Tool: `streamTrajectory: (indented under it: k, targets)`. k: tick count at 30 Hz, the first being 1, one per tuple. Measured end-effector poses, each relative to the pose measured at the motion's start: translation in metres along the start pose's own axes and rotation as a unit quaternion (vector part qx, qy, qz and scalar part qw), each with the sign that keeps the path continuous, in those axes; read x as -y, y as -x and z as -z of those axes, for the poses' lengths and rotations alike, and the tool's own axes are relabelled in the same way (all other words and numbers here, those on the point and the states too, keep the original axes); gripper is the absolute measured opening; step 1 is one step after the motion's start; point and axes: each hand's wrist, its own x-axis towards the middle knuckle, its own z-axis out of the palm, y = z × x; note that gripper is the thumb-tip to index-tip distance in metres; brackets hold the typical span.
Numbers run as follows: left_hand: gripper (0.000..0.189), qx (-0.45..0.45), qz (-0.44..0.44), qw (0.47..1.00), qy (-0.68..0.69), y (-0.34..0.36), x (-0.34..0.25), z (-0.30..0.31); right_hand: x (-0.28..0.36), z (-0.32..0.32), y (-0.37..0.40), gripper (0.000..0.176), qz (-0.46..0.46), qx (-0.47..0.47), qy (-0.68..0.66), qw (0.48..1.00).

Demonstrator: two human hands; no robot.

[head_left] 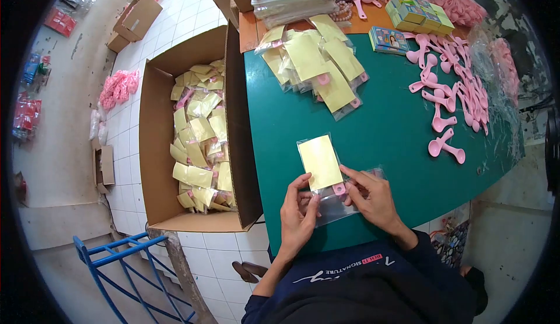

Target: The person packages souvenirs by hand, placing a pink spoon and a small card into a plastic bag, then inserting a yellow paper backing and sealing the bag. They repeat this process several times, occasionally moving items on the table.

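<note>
Brown cardboard box stood open just beside left edge of desk, packets heaped inside (walls presumably there against spilling). Left hand, fingers curled, grasped yellow-carded packet at lower left, near desk's front edge; right hand held lower right, probably steadying it. Rightward, open green stretch ran to pink spoons: room for moving.

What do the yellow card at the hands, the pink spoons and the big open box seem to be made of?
Yellow card: probably paper or thin board, flat and straight-edged; its slight sheen may come from clear film over it.
Spoons: likely moulded plastic, smooth, evenly pink.
Box: looks like cardboard, matt brown with flat, plain walls.
</note>
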Motion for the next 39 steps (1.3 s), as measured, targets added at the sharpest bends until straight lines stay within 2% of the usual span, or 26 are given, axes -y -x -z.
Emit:
streamTrajectory:
  k: [2,5,8,9,10,12,14,15,16,18,21,24,26,29,30,32,34,35,38,39]
  targets:
    - [0.029,0.016,0.004,1.000,-0.016,0.000,-0.007,0.003,0.007,0.004,-0.003,0.029,0.022,0.003,0.013,1.000]
    - [0.028,0.011,-0.183,0.975,-0.127,-0.018,-0.035,0.003,0.029,0.017,-0.019,0.028,0.104,-0.011,0.038,0.994]
    - [0.029,0.003,-0.295,0.943,-0.152,-0.056,-0.080,-0.001,0.054,0.041,-0.047,0.028,0.224,-0.080,0.060,0.969]
    - [0.029,-0.007,-0.334,0.925,-0.184,-0.074,-0.086,-0.003,0.062,0.053,-0.053,0.027,0.209,-0.120,0.074,0.968]
    - [0.033,-0.012,-0.332,0.918,-0.217,-0.084,-0.091,-0.003,0.067,0.066,-0.058,0.027,0.196,-0.159,0.089,0.963]
    - [0.031,-0.045,-0.384,0.854,-0.348,-0.090,-0.083,0.004,0.046,0.117,-0.059,0.029,0.165,-0.185,0.277,0.928]
    - [0.028,0.092,-0.283,0.896,-0.330,-0.079,-0.065,0.005,-0.013,0.183,-0.045,0.032,0.122,-0.179,0.416,0.883]
    - [0.026,0.161,-0.226,0.907,-0.317,-0.072,-0.054,0.004,-0.051,0.214,-0.038,0.033,0.081,-0.186,0.392,0.897]
    - [0.025,0.188,-0.242,0.895,-0.325,-0.066,-0.042,-0.001,-0.081,0.234,-0.032,0.033,0.040,-0.193,0.366,0.909]
    - [0.023,0.231,-0.278,0.869,-0.337,-0.060,-0.020,-0.022,-0.100,0.244,-0.024,0.031,0.047,-0.183,0.405,0.894]
    - [0.026,0.199,-0.363,0.817,-0.402,-0.060,-0.006,-0.040,-0.099,0.243,-0.014,0.028,0.037,-0.173,0.423,0.889]
    - [0.024,0.285,-0.299,0.858,-0.306,-0.067,0.003,-0.040,-0.085,0.234,-0.011,0.019,0.022,-0.205,0.394,0.896]
    - [0.021,0.275,-0.299,0.865,-0.296,-0.069,0.002,-0.038,-0.081,0.229,-0.008,0.017,0.015,-0.237,0.326,0.915]
    - [0.016,0.237,-0.333,0.863,-0.298,-0.068,-0.003,-0.034,-0.033,0.189,0.003,0.015,0.107,-0.288,0.381,0.872]
    - [0.015,0.222,-0.352,0.858,-0.301,-0.068,-0.005,-0.033,-0.019,0.172,0.005,0.015,0.125,-0.285,0.379,0.872]
    - [0.013,0.211,-0.335,0.868,-0.300,-0.066,-0.001,-0.032,0.004,0.138,0.010,0.018,0.159,-0.282,0.375,0.869]
    - [0.012,0.211,-0.302,0.879,-0.304,-0.066,-0.002,-0.032,0.012,0.107,0.018,0.018,0.107,-0.285,0.178,0.936]
    - [0.011,0.218,-0.275,0.884,-0.310,-0.066,-0.005,-0.031,0.014,0.097,0.021,0.019,0.079,-0.281,0.075,0.954]
    - [0.009,0.233,-0.237,0.906,-0.264,-0.062,-0.010,-0.025,0.005,0.082,0.017,0.019,0.060,-0.194,0.158,0.966]
    - [0.009,0.236,-0.232,0.913,-0.238,-0.061,-0.014,-0.022,-0.002,0.079,0.014,0.018,0.078,-0.188,0.214,0.956]
